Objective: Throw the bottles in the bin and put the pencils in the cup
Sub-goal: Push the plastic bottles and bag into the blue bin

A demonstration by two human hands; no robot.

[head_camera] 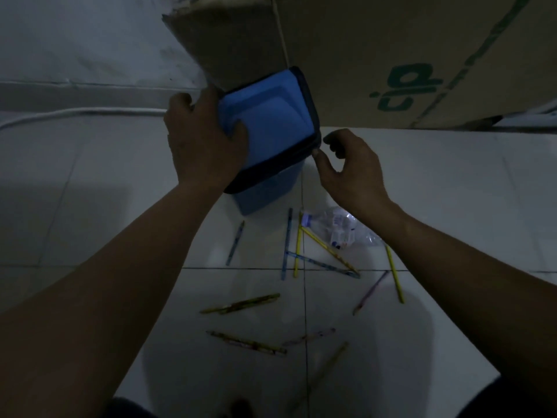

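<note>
while left hand [205, 137] grips bin [262, 199], right hand [352, 173] curls at rim, grip unclear, box [391, 40] print illegible

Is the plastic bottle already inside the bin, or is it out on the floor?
Out. The bottle lies on its side on the floor tiles, beside the blue bin and next to the pencils.

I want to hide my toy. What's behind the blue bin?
A big cardboard box stands right behind the bin. The floor between them cannot be seen: the bin and the left hand gripping its top cover it.
</note>
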